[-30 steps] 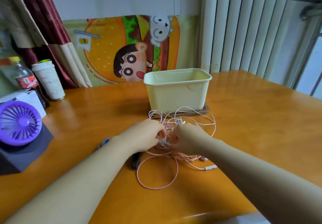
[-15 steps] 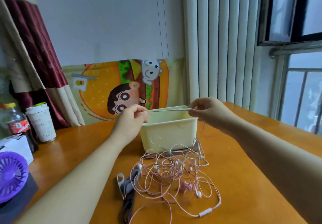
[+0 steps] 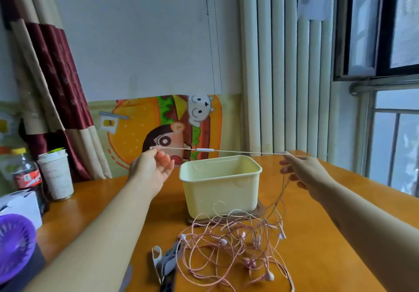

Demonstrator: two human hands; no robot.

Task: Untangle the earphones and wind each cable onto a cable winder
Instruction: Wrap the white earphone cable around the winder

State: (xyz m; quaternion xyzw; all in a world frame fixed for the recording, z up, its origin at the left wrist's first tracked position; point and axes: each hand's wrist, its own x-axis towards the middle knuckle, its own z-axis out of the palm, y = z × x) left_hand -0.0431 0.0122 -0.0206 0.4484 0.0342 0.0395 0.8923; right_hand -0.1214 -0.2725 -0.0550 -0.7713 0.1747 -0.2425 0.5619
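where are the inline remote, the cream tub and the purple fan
inline remote (image 3: 204,150), head view, middle of its white body
cream tub (image 3: 220,192), head view, front wall
purple fan (image 3: 13,244), head view, front grille

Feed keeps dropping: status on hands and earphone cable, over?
One cable taut above cream bin, pinched by left hand and right hand. It drops from right hand into tangled heap on table. Snags likely.

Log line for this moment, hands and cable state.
phase: untangling | left hand: pinches earphone cable | right hand: pinches same cable, stretched taut between hands | tangle: pink earphones on table before cream bin
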